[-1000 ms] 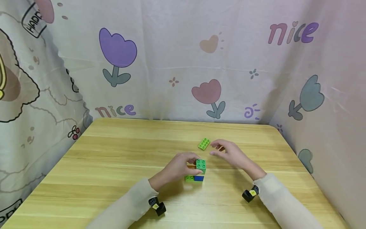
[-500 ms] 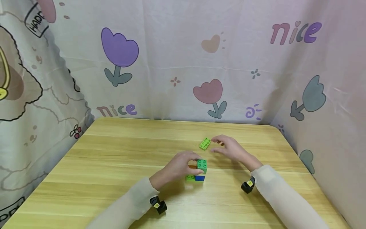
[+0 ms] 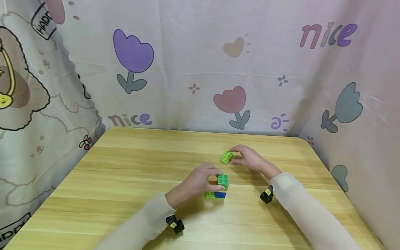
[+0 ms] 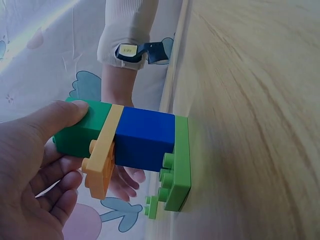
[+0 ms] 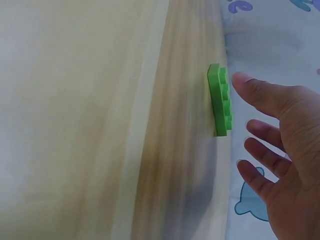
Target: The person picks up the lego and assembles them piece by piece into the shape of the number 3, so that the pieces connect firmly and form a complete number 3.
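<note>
My left hand (image 3: pixel 198 180) holds the green toy brick (image 4: pixel 87 132) at the top of a small stack, thumb on one side and fingers on the other. Under that brick come a thin orange brick (image 4: pixel 101 165), a blue brick (image 4: pixel 145 137) and a thin light-green brick (image 4: pixel 181 165) at the table. The orange and light-green bricks stick out to one side with bare studs. Farther back, a loose light-green flat brick (image 3: pixel 226 157) lies studs up. My right hand (image 3: pixel 249 158) is right beside it, thumb and fingers apart with nothing between them.
The wooden table (image 3: pixel 140 166) runs back to a printed cloth (image 3: pixel 181 69) hanging behind it and along both sides. Each sleeve carries a small black wrist camera, the left one (image 3: pixel 175 224) and the right one (image 3: pixel 267 195) both near the cuffs.
My right hand has moved a little forward and left, closer to the loose light-green brick. My left hand keeps its grip on the stack. The head view has shifted slightly.
</note>
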A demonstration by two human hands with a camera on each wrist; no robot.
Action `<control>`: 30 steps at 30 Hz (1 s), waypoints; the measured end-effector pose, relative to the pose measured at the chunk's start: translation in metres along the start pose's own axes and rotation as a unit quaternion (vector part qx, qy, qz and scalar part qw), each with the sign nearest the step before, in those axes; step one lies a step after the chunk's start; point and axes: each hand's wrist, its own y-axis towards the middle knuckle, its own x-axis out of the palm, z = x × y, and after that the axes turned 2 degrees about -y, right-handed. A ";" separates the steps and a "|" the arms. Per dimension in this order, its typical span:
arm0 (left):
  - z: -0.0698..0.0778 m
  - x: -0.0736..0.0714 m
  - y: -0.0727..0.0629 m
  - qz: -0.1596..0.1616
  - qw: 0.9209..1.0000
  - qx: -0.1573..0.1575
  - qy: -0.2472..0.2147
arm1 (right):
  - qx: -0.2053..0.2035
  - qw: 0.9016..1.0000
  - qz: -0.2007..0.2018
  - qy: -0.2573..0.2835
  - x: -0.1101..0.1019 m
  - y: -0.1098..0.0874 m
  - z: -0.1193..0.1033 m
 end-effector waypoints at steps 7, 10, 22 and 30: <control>-0.002 0.002 0.001 0.003 1.000 0.005 0.000 | -0.002 1.000 -0.016 0.010 0.002 0.011 0.009; 0.000 0.002 0.001 0.003 1.000 0.004 0.002 | -0.001 0.999 -0.026 0.022 0.004 0.015 0.013; 0.002 0.004 -0.001 -0.003 1.000 -0.003 -0.006 | 0.025 0.997 -0.046 0.065 0.015 0.021 0.015; 0.001 0.002 0.000 0.000 1.000 -0.011 -0.002 | 0.011 0.998 -0.057 0.040 0.011 0.027 0.011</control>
